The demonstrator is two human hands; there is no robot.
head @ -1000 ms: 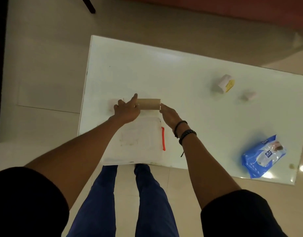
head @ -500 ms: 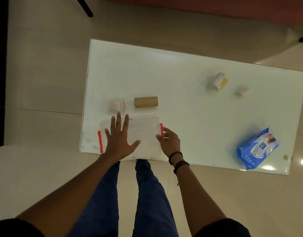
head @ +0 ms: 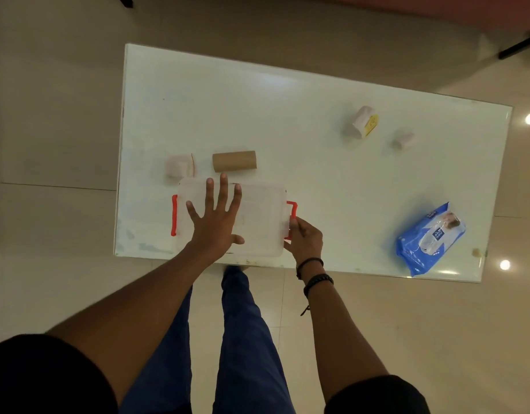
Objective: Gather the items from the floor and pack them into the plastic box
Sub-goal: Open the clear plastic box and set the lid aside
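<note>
A clear plastic box (head: pixel 257 216) with a lid and red clasps sits at the near edge of a white board (head: pixel 287 109) on the floor. My left hand (head: pixel 216 219) lies flat on the lid, fingers spread. My right hand (head: pixel 304 237) grips the box's right red clasp (head: pixel 292 209). Just beyond the box lie a brown cardboard tube (head: pixel 234 161) and a pale pink roll (head: pixel 176 166). Farther right are a pink roll with a yellow label (head: pixel 359 122) and a small pink roll (head: pixel 403 140). A blue wipes pack (head: pixel 428 239) lies at the right.
Beige floor tiles (head: pixel 54 115) surround the board. My legs in blue trousers (head: pixel 243 339) stand just before the board's near edge. Dark furniture legs (head: pixel 519 49) show at the top right and top left.
Both hands let go of the cardboard tube, which now lies on the board, and drew back to the box. The left hand came flat onto the lid; the right closed on the red clasp.
</note>
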